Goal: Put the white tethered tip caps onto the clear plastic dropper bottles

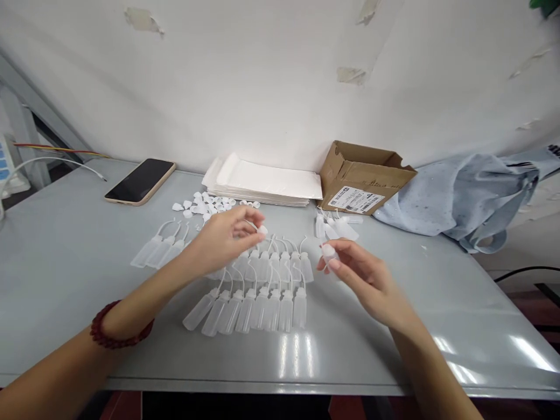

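Observation:
My left hand (231,236) is closed in a pinch on a small white cap (262,230), above the far row of bottles. In my right hand (363,277) is a small translucent squeeze bottle (329,253), gripped near its white top between thumb and fingers. Between and below my hands lie two rows of translucent bottles (249,309) with thin bent spouts pointing away from me. More spouted bottles (160,248) rest left of my left forearm, partly covered by it. A heap of loose white caps (207,203) sits just beyond my left hand.
Several bottles (343,227) lie before an open cardboard box (363,181). A stack of white envelopes (266,181) stands against the wall. A phone (140,181) and a white cable (65,161) are at the left. Light blue cloth (446,192) drapes over the table (371,356) at the right.

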### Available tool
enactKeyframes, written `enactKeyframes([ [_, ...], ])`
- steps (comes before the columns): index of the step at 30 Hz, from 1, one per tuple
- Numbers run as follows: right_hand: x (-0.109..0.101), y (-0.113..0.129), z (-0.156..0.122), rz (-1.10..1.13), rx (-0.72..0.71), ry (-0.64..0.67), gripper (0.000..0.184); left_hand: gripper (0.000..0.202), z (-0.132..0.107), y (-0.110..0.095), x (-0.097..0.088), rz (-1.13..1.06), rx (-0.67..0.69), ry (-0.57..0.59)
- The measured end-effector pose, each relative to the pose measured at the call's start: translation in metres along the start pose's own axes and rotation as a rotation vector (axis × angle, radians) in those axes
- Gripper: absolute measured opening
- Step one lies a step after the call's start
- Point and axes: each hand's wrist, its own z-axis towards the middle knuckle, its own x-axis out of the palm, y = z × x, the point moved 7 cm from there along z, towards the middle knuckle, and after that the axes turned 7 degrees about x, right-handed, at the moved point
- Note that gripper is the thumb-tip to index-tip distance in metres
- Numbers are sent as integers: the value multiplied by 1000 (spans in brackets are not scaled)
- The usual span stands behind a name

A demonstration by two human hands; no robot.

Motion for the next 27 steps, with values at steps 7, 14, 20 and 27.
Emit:
enactKeyframes([
  [7, 28, -10, 4, 133, 31, 20, 17, 14, -28, -22, 41, -303, 14, 265],
  [14, 36, -8, 4, -76, -118, -86, 17, 11, -34, -37, 46, -307, 112, 145],
  [20, 44, 2, -3, -240, -307, -134, 14, 11, -32, -33, 51, -267, 54, 152],
  [27, 50, 5, -8, -343, -405, -127, 16, 8, -34, -27, 54, -337, -58, 161],
])
